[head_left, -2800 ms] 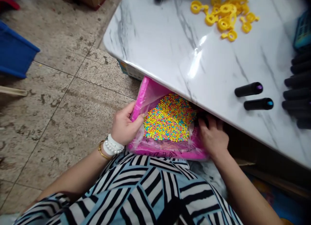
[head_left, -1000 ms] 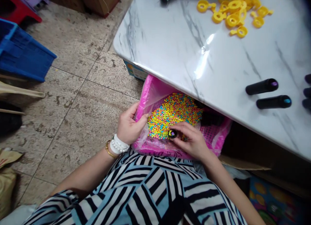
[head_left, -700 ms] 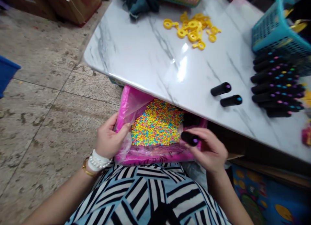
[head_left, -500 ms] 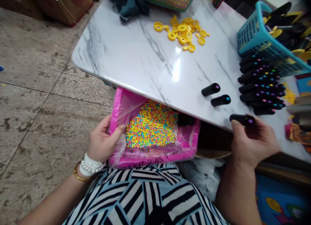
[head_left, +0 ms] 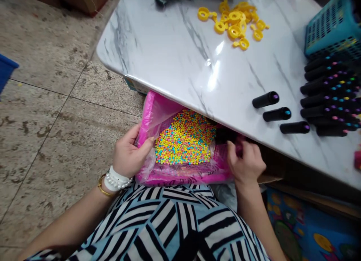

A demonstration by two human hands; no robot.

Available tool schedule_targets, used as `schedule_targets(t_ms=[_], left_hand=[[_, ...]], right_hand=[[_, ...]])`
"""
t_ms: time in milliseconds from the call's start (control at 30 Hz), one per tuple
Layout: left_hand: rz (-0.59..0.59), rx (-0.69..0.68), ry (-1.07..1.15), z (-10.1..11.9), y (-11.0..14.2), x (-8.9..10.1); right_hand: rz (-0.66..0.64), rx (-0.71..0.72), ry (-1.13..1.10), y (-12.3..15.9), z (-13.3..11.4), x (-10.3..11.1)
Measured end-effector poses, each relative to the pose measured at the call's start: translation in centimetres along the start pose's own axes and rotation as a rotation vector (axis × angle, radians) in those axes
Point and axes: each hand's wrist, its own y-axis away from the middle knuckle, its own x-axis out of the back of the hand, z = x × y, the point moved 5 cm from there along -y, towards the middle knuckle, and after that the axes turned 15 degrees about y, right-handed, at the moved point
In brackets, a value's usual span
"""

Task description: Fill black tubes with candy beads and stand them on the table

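A pink basket (head_left: 184, 178) lined with clear plastic rests against my lap, its far side under the table edge. Small beads (head_left: 184, 140) in yellow, pink and blue lie inside it. My left hand (head_left: 131, 152) grips the basket's left rim, thumb inside. At the right rim, my right hand (head_left: 246, 161) is closed round the edge; its fingertips are partly hidden. Dark objects (head_left: 224, 135) sit in the basket's shaded right corner, too dim to make out. Three black tubes (head_left: 295, 128) with coloured dots on their ends lie apart on the tabletop.
The marble-patterned table (head_left: 158, 58) bears a pile of yellow ring-shaped pieces (head_left: 234, 31). More black tubes (head_left: 324, 99) are stacked at right beside a blue basket (head_left: 325, 29). A blue container (head_left: 6, 71) stands on the floor at left.
My right hand has put a black tube down beside the other two and moved left to the pink basket's right rim. My left hand keeps its hold. The view has shifted.
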Motion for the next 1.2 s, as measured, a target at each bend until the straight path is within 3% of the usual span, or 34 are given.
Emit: schedule_targets(t_ms=[100,167,267,367,467,600,733,900,1033,1200], left_hand=[[-0.019,-0.032,-0.029,0.2,0.1,-0.2],[-0.012,-0.036,-0.033,0.2,0.2,-0.2],[0.008,-0.019,0.004,0.1,0.3,-0.2],[0.014,-0.028,0.039,0.0,0.3,-0.2],[0.005,-0.032,0.021,0.1,0.4,-0.3],[-0.016,-0.038,0.026,0.1,0.5,-0.4],[-0.008,-0.054,0.046,0.0,0.5,-0.3],[0.003,-0.063,0.052,-0.1,0.4,-0.1],[0.003,-0.068,0.027,0.0,0.2,-0.2],[0.002,-0.080,0.017,0.2,0.0,-0.3]], right_hand=[[-0.225,0.017,0.243,-1.0,-1.0,-3.0],[-0.274,0.048,0.237,-1.6,-0.9,-3.7],[-0.187,0.152,-0.031,-1.8,-1.9,-2.1],[-0.170,0.404,-0.313,-0.6,-5.3,0.0],[-0.228,0.636,-0.322,0.7,-9.7,0.9],[-0.279,0.769,-0.402,1.3,-13.3,0.9],[-0.300,0.735,-0.793,0.9,-13.3,1.5],[-0.378,0.494,-1.067,0.2,-11.1,1.9],[-0.382,0.395,-1.067,0.1,-10.1,1.6],[-0.257,0.544,-0.767,0.6,-10.0,0.7]])
